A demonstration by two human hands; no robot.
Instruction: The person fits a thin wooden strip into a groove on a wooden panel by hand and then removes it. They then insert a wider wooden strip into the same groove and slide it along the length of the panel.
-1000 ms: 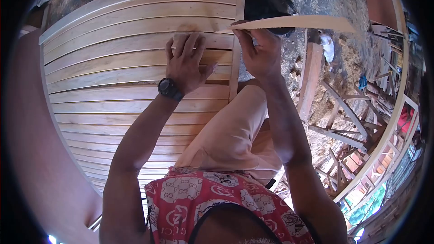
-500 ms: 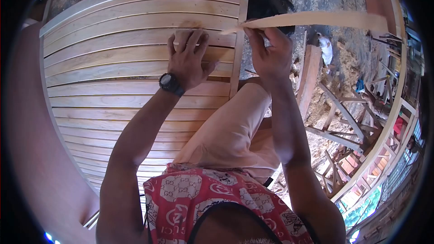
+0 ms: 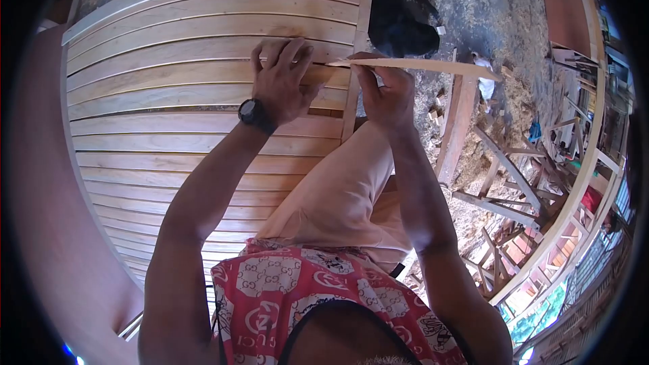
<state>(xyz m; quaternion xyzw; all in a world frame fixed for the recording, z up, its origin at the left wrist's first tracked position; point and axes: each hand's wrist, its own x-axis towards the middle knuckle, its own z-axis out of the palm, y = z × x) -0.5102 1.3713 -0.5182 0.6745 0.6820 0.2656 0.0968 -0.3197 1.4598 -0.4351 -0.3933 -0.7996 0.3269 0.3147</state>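
Right hand [image 3: 380, 88] pinches a thin wooden strip [image 3: 433, 65] near one end, upper centre of frame, fingers clamped on it, presumably to control the tip lying over the right edge of the slatted panel [image 3: 203, 61]. Left hand [image 3: 282, 88] rests on the panel, fingers slightly apart, likely bracing. Strip long, pale, tapered; panel smooth, narrow-gapped wood. Floor [image 3: 473, 13], upper right: rough, sawdust-strewn.

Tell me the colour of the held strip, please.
The strip is pale tan, seen best in the head view.
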